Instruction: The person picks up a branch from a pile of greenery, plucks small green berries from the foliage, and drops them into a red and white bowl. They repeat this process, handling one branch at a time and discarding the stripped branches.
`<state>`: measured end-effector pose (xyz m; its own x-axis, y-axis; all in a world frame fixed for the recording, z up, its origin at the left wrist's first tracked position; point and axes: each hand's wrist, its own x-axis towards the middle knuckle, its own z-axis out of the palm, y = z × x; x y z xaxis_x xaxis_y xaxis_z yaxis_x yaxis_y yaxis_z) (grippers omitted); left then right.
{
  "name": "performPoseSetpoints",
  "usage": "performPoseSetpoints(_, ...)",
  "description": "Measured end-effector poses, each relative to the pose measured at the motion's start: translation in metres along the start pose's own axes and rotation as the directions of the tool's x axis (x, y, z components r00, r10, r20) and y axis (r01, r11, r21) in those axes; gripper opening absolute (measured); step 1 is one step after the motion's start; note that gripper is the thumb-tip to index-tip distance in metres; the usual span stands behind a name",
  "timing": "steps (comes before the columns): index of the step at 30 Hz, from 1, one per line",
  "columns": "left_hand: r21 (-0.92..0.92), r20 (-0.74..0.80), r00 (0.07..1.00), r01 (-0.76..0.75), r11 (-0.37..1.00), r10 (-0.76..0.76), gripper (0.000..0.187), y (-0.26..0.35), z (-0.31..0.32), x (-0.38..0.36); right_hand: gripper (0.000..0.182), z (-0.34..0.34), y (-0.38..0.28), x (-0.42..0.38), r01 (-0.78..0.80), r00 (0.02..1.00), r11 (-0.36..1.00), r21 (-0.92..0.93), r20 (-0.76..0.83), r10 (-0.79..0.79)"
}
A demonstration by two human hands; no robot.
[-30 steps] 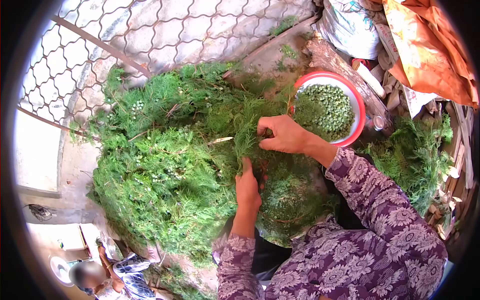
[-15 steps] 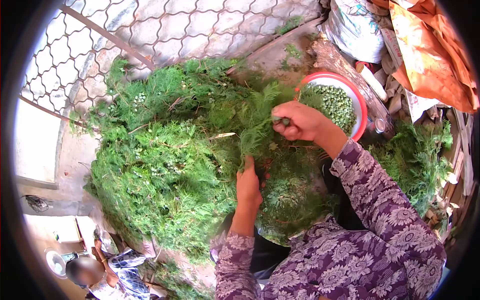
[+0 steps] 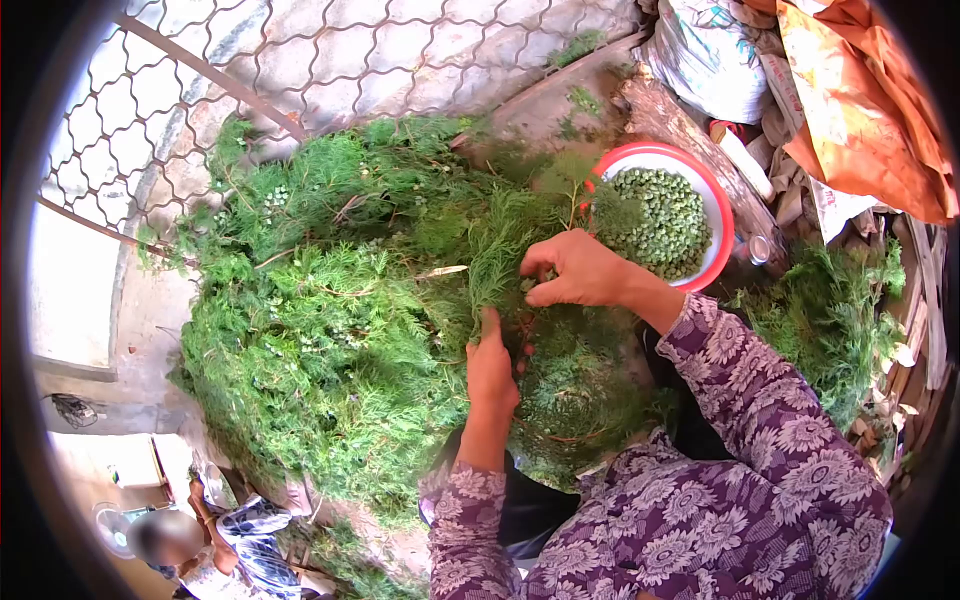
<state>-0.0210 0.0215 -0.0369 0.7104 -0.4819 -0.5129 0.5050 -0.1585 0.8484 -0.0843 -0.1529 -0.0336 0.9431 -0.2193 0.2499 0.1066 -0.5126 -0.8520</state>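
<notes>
You have a big heap of leafy branches (image 3: 310, 350) and a red-rimmed bowl (image 3: 726, 218) to its right. Your left hand (image 3: 492, 378) has its grip on a leafy sprig (image 3: 494, 268). Your right hand (image 3: 582, 270), beside the sprig, has a narrow grip; I can't tell if it holds anything. Little green balls (image 3: 665, 215) lie in the bowl

the branches (image 3: 330, 350) are bright green in the light and a deeper, duller green in shade, flecked with pale blue-green. the berries (image 3: 665, 215) are pale green; the bowl (image 3: 722, 235) shows 2 colours, a red rim and a white inside. the shirt (image 3: 690, 510) is purple, patterned with pale flowers. the sheet (image 3: 860, 100) is orange, the sack (image 3: 715, 60) mostly white, the log (image 3: 690, 130) brown. the fence (image 3: 210, 75) is rusty brown, its wires making a wavy honeycomb pattern.
</notes>
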Motion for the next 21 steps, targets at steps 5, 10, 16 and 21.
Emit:
performPoseSetpoints(5, 0.002, -0.022, 1.0, -0.018, 1.0, 0.018, 0.038, -0.001, 0.002, 0.001, 0.032, 0.005, 0.0, 0.001, -0.068, 0.997, 0.996, -0.052, 0.037, 0.07)
performPoseSetpoints(10, 0.104, 0.046, 0.998, -0.057, 0.993, 0.052, 0.022, -0.004, 0.0, 0.002, 0.022, -0.005, -0.003, 0.005, -0.268, 0.957, 0.935, 0.231, 0.174, 0.231)
performPoseSetpoints(16, -0.012, 0.042, 0.998, -0.05, 0.999, 0.05, 0.017, -0.002, -0.005, 0.002, 0.014, -0.064, 0.003, -0.004, -0.168, 0.953, 0.503, 0.848, 0.009, 0.304)
performPoseSetpoints(21, -0.093, 0.033, 0.997, -0.069, 0.993, 0.073, 0.018, 0.004, -0.013, 0.006, 0.026, -0.106, 0.051, -0.021, -0.274, 0.758, 0.95, 0.152, -0.574, 0.311)
